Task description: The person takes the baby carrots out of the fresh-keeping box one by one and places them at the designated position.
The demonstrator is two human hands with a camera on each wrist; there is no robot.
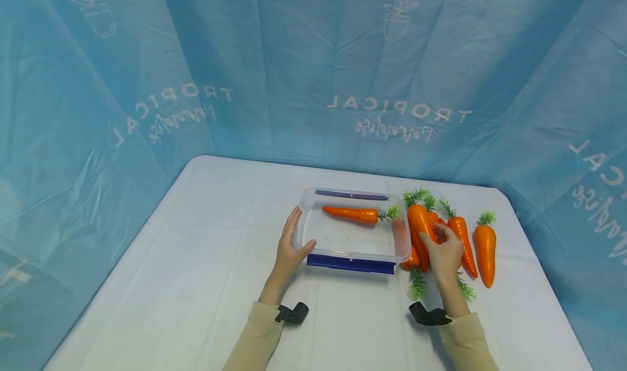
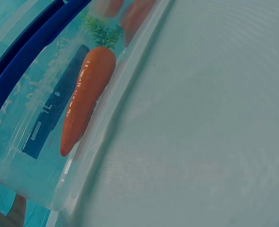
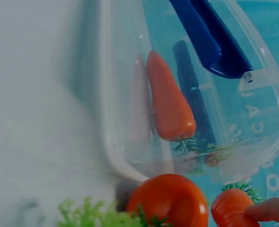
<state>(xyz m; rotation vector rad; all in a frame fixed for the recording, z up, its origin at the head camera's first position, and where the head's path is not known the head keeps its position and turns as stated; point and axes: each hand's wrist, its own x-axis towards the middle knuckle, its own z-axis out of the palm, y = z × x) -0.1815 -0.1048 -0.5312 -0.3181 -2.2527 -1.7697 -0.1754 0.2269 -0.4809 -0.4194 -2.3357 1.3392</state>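
A clear plastic box point(image 1: 350, 251) with blue clip flaps holds one orange toy carrot point(image 1: 355, 215) with a green top, lying along its far side. At the box's left end, my left hand point(image 1: 289, 251) rests with spread fingers along the wall and the thumb over the near rim; its fingers point(image 2: 16, 210) show at the corner of the left wrist view. Right of the box, my right hand point(image 1: 447, 251) pinches a carrot point(image 1: 419, 218) on a pile between thumb and fingers. A fingertip point(image 3: 266, 209) touches that carrot in the right wrist view.
Several more carrots lie against and beside the box, among them one slanted carrot point(image 1: 462, 243) and one at the far right point(image 1: 485, 254). Leafy tops point(image 1: 417, 284) poke toward the near side. A white table point(image 1: 196, 284) carries everything, with a blue printed curtain point(image 1: 303, 72) behind.
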